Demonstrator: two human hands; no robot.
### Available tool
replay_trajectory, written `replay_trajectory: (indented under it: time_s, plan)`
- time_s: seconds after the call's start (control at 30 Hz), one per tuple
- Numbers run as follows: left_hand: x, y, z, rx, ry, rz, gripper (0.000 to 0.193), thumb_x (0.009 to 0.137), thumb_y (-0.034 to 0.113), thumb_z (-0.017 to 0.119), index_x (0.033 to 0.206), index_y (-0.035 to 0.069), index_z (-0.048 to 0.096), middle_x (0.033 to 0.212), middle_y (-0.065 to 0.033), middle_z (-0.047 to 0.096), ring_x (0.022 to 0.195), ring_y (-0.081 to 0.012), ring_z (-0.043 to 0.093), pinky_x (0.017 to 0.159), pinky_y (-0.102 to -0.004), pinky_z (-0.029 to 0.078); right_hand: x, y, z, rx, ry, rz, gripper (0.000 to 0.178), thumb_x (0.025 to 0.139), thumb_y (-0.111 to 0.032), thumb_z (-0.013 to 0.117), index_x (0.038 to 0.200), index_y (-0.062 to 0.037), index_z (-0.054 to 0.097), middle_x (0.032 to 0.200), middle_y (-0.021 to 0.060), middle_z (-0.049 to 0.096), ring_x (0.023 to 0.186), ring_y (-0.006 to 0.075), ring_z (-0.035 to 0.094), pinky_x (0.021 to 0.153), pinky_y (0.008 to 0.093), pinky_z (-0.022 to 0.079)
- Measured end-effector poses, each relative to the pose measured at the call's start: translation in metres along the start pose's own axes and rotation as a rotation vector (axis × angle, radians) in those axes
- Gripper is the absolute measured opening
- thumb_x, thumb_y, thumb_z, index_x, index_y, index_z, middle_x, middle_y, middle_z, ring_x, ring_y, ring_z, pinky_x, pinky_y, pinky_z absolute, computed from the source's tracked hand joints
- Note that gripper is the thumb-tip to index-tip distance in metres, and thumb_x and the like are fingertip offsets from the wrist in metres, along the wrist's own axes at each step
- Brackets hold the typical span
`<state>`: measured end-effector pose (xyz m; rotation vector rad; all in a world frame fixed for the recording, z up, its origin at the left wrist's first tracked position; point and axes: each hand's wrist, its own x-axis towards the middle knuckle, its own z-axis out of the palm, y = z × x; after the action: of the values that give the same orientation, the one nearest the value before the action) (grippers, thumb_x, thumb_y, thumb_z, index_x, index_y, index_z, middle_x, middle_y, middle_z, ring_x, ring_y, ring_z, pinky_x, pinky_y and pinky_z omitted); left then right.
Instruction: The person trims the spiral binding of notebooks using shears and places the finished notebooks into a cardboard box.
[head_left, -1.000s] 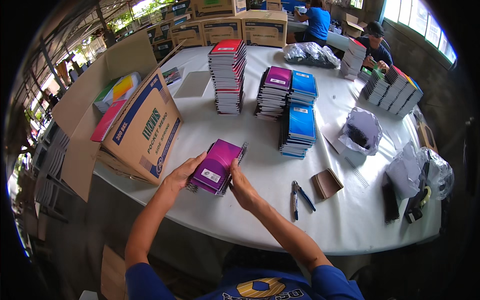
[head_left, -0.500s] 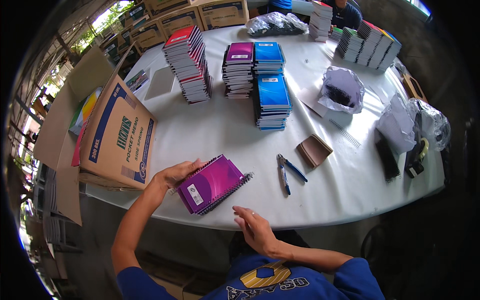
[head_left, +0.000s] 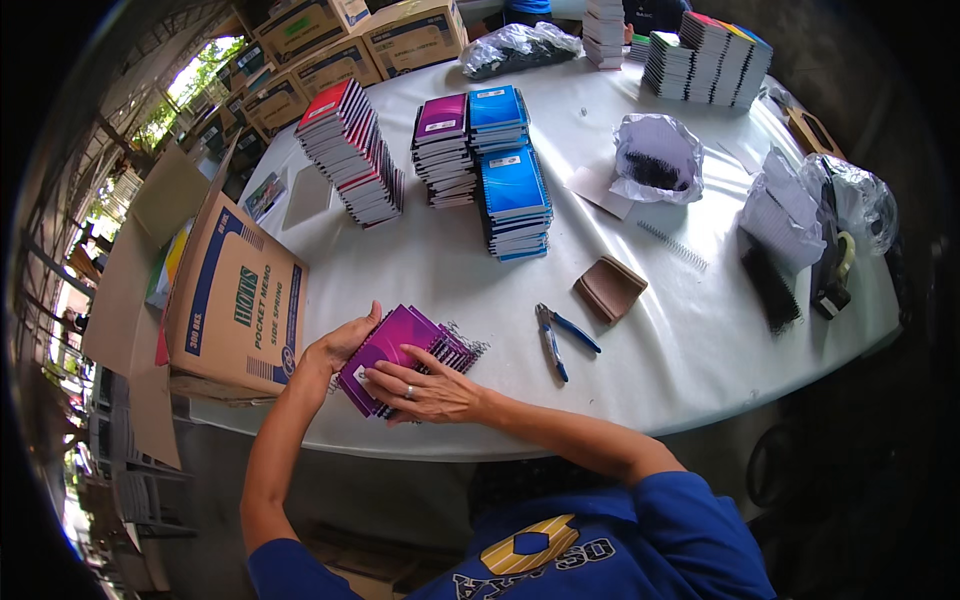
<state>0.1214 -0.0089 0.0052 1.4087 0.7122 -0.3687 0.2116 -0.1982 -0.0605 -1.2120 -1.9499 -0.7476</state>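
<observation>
A small stack of purple spiral notebooks point(head_left: 396, 334) is at the table's near edge, slightly fanned, with loose wire ends sticking out at its right side. My left hand point(head_left: 347, 342) grips the stack along its left edge, thumb raised beside the cover. Across the top cover lies my right hand point(head_left: 432, 394), its fingers stretched out and partly spread; a ring is on one finger. The undersides of the notebooks and some of my left fingers are hidden. To the right, blue-handled pliers point(head_left: 567, 330) lie by a blue and white pen-like tool point(head_left: 553, 352).
An open cardboard box point(head_left: 235, 290) stands at left. Stacks of red point(head_left: 350, 150), purple point(head_left: 443, 150) and blue notebooks point(head_left: 515, 190) stand farther back. A brown holder point(head_left: 610, 290), a wire coil point(head_left: 673, 245) and plastic bags of black coils point(head_left: 658, 160) lie to the right.
My right hand has moved up and left from the table edge onto the purple notebooks. The stack has become more fanned in my left hand. The view has shifted slightly.
</observation>
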Motion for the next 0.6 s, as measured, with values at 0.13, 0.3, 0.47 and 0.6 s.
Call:
replay_trajectory:
  time_s: [0.13, 0.3, 0.47, 0.6]
  plan:
    - [-0.009, 0.014, -0.014, 0.413, 0.364, 0.238, 0.087, 0.09, 0.07, 0.035, 0.138, -0.001, 0.045, 0.146, -0.0188, 0.041, 0.138, -0.026, 0.035, 0.113, -0.0377, 0.029, -0.048, 0.018, -0.068, 0.023, -0.094, 0.386, 0.04, 0.088, -0.023, 0.061, 0.122, -0.0046, 0.054, 0.126, 0.0167, 0.053, 0.117, 0.0307, 0.051, 0.101, 0.052, 0.038]
    - [0.009, 0.068, 0.056, 1.012, 0.109, 0.511, 0.091, 0.082, 0.074, 0.049, 0.14, 0.005, 0.046, 0.154, -0.0155, 0.03, 0.145, -0.038, 0.016, 0.116, -0.0511, 0.016, -0.1, 0.044, -0.131, -0.317, -0.413, 0.966, 0.057, 0.076, -0.019, 0.075, 0.123, 0.0014, 0.05, 0.109, 0.0207, 0.055, 0.103, 0.0332, 0.052, 0.087, 0.0431, 0.042]
    - [0.028, 0.077, 0.095, 1.676, -0.14, 0.041, 0.095, 0.068, 0.076, 0.063, 0.136, 0.011, 0.052, 0.145, -0.0166, 0.043, 0.141, -0.046, 0.022, 0.11, -0.0684, 0.011, -0.076, 0.047, -0.135, -0.174, -0.631, 1.05, 0.057, 0.076, -0.007, 0.069, 0.125, 0.0081, 0.044, 0.113, 0.0215, 0.05, 0.101, 0.0343, 0.051, 0.085, 0.0403, 0.043]
    - [0.033, 0.078, 0.087, 1.583, -0.193, -0.032, 0.087, 0.07, 0.074, 0.064, 0.135, 0.016, 0.054, 0.143, -0.0147, 0.047, 0.14, -0.0446, 0.025, 0.11, -0.0679, 0.011, -0.088, 0.017, -0.143, -0.229, -0.686, 0.763, 0.061, 0.074, -0.014, 0.071, 0.126, 0.0086, 0.048, 0.116, 0.0189, 0.051, 0.108, 0.0299, 0.048, 0.089, 0.0396, 0.04]
